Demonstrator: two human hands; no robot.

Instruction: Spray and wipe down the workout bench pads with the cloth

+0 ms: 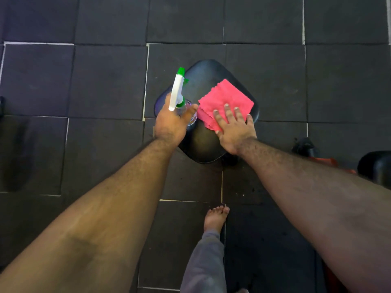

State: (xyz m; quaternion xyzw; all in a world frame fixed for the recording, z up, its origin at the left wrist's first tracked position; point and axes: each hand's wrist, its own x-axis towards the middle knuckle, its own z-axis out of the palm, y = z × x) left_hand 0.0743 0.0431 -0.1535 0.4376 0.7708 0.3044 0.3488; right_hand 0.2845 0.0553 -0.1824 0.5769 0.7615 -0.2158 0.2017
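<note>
A black, rounded bench pad sits at the centre of the view, seen from above. My left hand grips a clear spray bottle with a white and green trigger head; the nozzle points away from me over the pad's left side. A folded pink cloth lies flat on the pad's right half. My right hand presses down on the cloth's near edge, palm flat and fingers spread.
Dark rubber floor tiles surround the pad. A second black pad and an orange-red frame part sit at the right edge. My bare foot and grey trouser leg stand just below the pad.
</note>
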